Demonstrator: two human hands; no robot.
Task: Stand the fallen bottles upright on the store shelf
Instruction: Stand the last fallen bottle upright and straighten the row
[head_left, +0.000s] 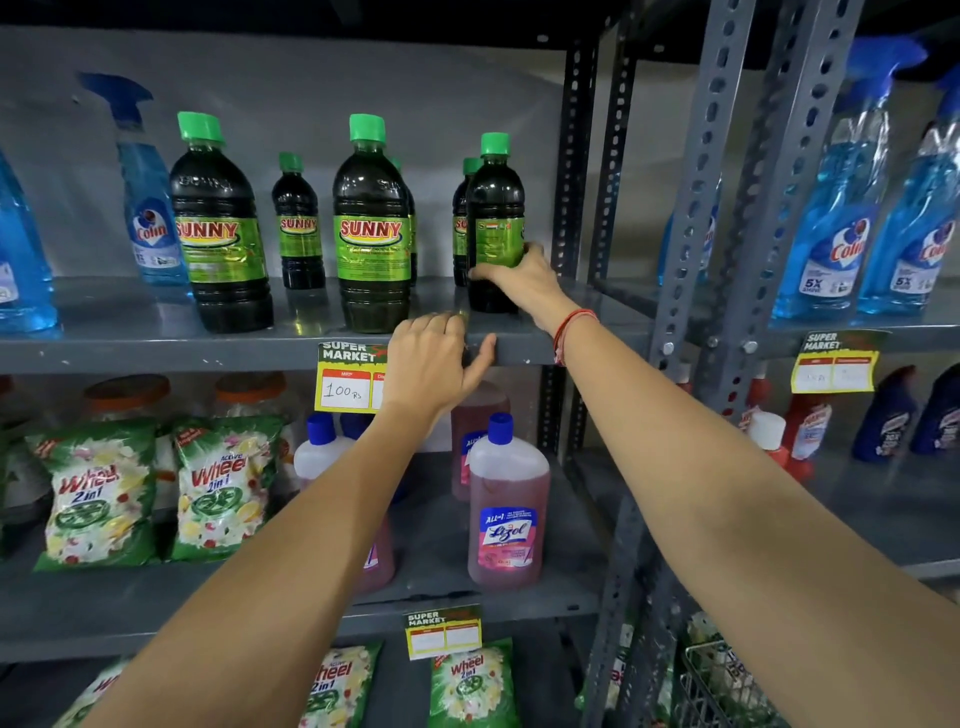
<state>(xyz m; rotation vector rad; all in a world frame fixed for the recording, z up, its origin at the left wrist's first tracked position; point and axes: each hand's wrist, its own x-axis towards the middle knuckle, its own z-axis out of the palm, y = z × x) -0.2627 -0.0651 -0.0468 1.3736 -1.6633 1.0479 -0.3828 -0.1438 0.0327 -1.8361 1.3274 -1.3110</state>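
Dark Sunny bottles with green caps and green labels stand upright on the grey top shelf. My right hand grips the lower part of the rightmost dark bottle, which stands upright near the shelf's right post with its label turned away. My left hand rests on the shelf's front edge, fingers curled over the lip and holding nothing. Two large Sunny bottles stand near the front, smaller ones behind. No bottle lies on its side in view.
Blue Colin spray bottles stand at the left and on the neighbouring rack. Below are pink Lizol bottles and Wheel detergent packets. Perforated grey posts flank the shelf. A yellow price tag hangs on the front edge.
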